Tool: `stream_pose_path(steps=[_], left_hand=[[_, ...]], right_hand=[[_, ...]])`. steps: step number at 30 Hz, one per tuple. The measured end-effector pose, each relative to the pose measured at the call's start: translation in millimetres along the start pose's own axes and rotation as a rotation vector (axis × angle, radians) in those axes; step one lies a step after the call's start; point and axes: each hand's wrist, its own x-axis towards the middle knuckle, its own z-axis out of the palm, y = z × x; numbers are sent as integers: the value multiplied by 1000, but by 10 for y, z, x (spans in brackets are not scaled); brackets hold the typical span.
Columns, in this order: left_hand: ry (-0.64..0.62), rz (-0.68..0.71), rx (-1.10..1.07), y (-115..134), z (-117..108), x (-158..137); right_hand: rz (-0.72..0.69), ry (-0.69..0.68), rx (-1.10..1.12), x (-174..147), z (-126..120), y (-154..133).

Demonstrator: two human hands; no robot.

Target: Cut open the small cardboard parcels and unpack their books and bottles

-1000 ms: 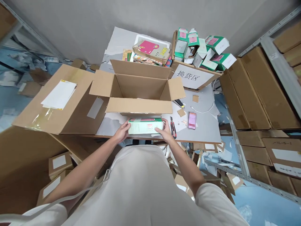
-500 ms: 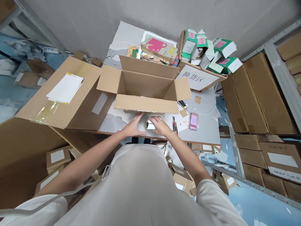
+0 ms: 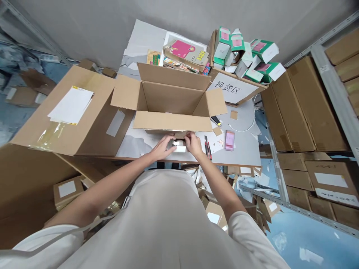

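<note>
A small box [image 3: 181,149] with a white flap stands open near the table's front edge, in front of the big open carton [image 3: 172,121]. Inside it a shiny, rounded silvery thing [image 3: 179,142] is partly visible. My left hand [image 3: 164,148] is at the box's left side, thumb and fingers closing on its edge. At the box's upper right, my right hand [image 3: 194,144] has its fingertips pinched together, apparently on a rim or flap. The fingers partly hide this spot.
Right of my hands lie a red-black cutter [image 3: 208,147], a phone [image 3: 229,140] and a white cable [image 3: 246,129]. Behind stand books [image 3: 186,54] and a carton of green-white boxes [image 3: 235,87]. A large taped carton [image 3: 97,127] fills the left; shelves [image 3: 319,74] stand right.
My right hand has moved from over the small box to its upper right corner. The left hand has come against the box. Its top is now open, showing the silvery thing.
</note>
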Motion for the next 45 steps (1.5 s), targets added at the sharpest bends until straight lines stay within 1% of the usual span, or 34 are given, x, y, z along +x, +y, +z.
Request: stream_pose_path(steps=[1,3,5,7,9,11,15,17,18,21,23,26,28,32,34,37,39,42,45], left_hand=[[16,-3,21,14,7,16],[29,-10,45,32,9,56],[19,-24,36,48,-7,89],[-5,-30,12,73,-38,101],[-11,-23,-8,103,-72,89],[-32,-4,-8,125,-98,56],[-183,35,33,96,-97,-44],[-201,29,67,51,-71,-92],[-195,20,86,28,-55,-112],[-173,5,106,-18,-7,-150],[-164,23,91,-32,21,-164],[-143,45,83,-47,63,-183],[-117,42,99,-60,94,-192],[-90,51,138,-51,150,-173],[-90,46,149,-19,162,-150],[-93,27,154,36,151,-132],[-76,-2,144,56,129,-144],[-64,-31,105,47,104,-181],[-68,-56,89,21,100,-205]], right_hand=[[3,27,0,11,25,-5],[-83,13,14,15,39,-8],[-211,-57,51,-7,3,-1],[-287,-128,90,-53,-62,18],[-304,-181,109,-117,-124,47],[-291,-240,101,-192,-160,78],[-266,-360,73,-332,-144,118],[-279,-364,59,-378,-121,120],[-293,-344,45,-393,-113,116],[-378,-253,-48,-404,-129,70],[-470,-240,-160,-390,-165,-6],[-621,-322,-340,-364,-204,-185],[-689,-367,-434,-355,-191,-314],[-727,-398,-579,-325,-129,-467],[-770,-432,-647,-291,-162,-482],[-850,-474,-686,-256,-361,-488],[-838,-456,-611,-280,-569,-512],[-715,-339,-387,-382,-902,-585],[-617,-151,-139,-470,-1192,-672]])
